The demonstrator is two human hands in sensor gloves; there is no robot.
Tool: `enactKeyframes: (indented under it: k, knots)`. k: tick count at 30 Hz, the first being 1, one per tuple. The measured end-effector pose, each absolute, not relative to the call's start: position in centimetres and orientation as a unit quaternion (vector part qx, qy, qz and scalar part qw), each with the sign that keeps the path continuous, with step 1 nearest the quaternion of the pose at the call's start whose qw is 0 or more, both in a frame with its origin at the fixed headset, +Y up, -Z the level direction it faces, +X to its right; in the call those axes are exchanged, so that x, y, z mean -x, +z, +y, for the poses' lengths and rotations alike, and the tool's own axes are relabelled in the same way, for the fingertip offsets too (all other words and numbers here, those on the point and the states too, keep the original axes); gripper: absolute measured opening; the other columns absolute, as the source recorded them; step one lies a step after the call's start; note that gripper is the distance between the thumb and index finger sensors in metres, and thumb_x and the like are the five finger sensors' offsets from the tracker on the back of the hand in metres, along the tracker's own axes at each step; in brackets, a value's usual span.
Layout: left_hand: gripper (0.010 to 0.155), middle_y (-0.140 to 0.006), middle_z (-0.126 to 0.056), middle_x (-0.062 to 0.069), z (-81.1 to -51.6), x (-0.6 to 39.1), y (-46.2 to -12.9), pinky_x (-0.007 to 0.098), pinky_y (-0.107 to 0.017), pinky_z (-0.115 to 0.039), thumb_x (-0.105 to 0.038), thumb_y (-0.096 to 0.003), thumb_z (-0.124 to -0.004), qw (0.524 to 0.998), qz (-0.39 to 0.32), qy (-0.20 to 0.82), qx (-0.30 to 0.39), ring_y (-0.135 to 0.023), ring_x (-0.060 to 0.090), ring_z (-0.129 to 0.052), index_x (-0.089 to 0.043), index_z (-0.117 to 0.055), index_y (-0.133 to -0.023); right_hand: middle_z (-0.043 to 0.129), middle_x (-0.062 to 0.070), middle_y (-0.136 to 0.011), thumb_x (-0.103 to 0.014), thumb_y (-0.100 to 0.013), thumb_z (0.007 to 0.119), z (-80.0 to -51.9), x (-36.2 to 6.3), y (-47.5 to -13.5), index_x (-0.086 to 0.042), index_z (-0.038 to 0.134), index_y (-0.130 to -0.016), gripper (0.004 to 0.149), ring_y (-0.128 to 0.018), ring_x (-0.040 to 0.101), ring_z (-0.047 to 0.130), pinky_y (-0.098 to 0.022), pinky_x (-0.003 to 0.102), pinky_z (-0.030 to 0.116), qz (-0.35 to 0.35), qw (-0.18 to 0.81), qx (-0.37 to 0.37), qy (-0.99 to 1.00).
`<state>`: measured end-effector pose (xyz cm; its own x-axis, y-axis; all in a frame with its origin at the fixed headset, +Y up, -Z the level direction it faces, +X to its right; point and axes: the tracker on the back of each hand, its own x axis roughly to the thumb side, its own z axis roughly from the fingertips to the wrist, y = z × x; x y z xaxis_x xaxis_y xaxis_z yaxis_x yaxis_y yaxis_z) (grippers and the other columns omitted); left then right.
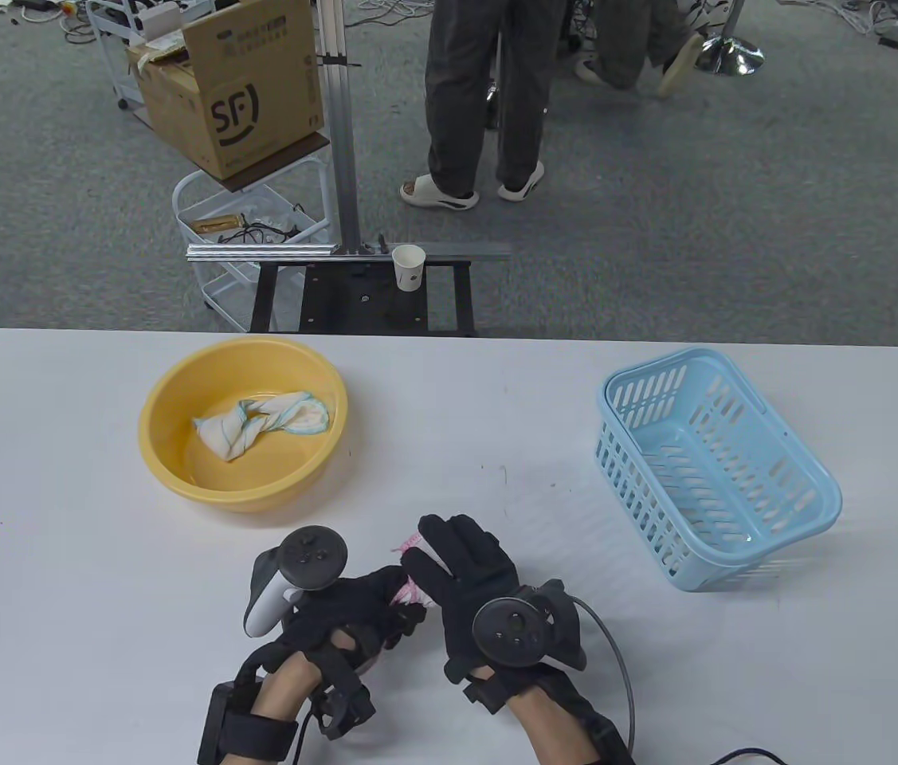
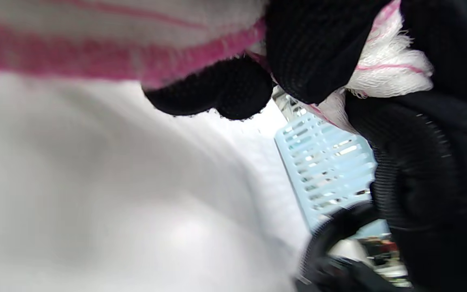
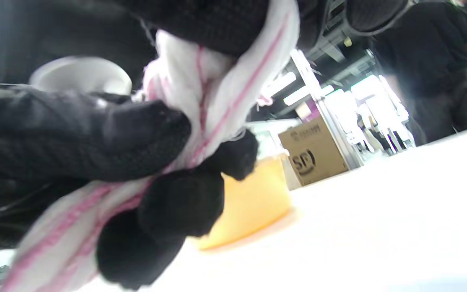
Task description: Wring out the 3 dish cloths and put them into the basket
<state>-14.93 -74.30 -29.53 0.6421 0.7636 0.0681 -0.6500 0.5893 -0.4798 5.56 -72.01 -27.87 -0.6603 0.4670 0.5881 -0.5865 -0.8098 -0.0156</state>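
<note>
Both gloved hands meet near the table's front edge around a white cloth with pink stripes (image 1: pixel 409 594). My left hand (image 1: pixel 353 606) grips one end of it and my right hand (image 1: pixel 456 574) grips the other. In the right wrist view the pink-striped cloth (image 3: pixel 217 101) runs twisted between the black fingers. In the left wrist view the same cloth (image 2: pixel 383 69) bunches out between the fingers. A second twisted cloth, white with blue-green edging (image 1: pixel 265 421), lies in the yellow basin (image 1: pixel 178 470). The light blue basket (image 1: pixel 807 510) at the right holds nothing. No third cloth shows.
The yellow basin stands at the table's back left, the basket at the back right. Beyond the far edge are a metal frame with a paper cup (image 1: pixel 408 267), a cardboard box (image 1: pixel 233 88) on a cart, and a standing person's legs (image 1: pixel 480 103).
</note>
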Motion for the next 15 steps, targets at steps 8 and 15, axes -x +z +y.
enactKeyframes:
  k: [8, 15]
  knots:
    - [0.082, -0.078, -0.096, -0.004, -71.8, 13.9, -28.2, 0.047, -0.049, -0.08, -0.036, -0.039, -0.093, 0.948, -0.18, 0.258, 0.041, -0.05, 0.023, -0.101, -0.034, -0.05, -0.109, 0.083, 0.021, -0.091, -0.027, -0.048, 0.082, -73.7, -8.5, -29.8, -0.01, 0.069, -0.097, 0.054, -0.08, 0.046, 0.083, -0.063, 0.064, 0.066, 0.022, 0.492, -0.184, 0.851]
    - [0.077, -0.075, -0.098, -0.004, -70.9, 12.8, -27.4, 0.047, -0.047, -0.082, -0.038, -0.0389, -0.092, 0.962, -0.218, 0.16, -0.02, -0.046, 0.023, -0.102, -0.049, -0.056, -0.106, 0.089, 0.019, -0.081, -0.037, -0.049, 0.083, -75.0, -9.4, -30.4, -0.006, 0.065, -0.098, 0.061, -0.07, 0.041, 0.09, -0.057, 0.062, 0.072, 0.094, 0.569, -0.137, 0.806]
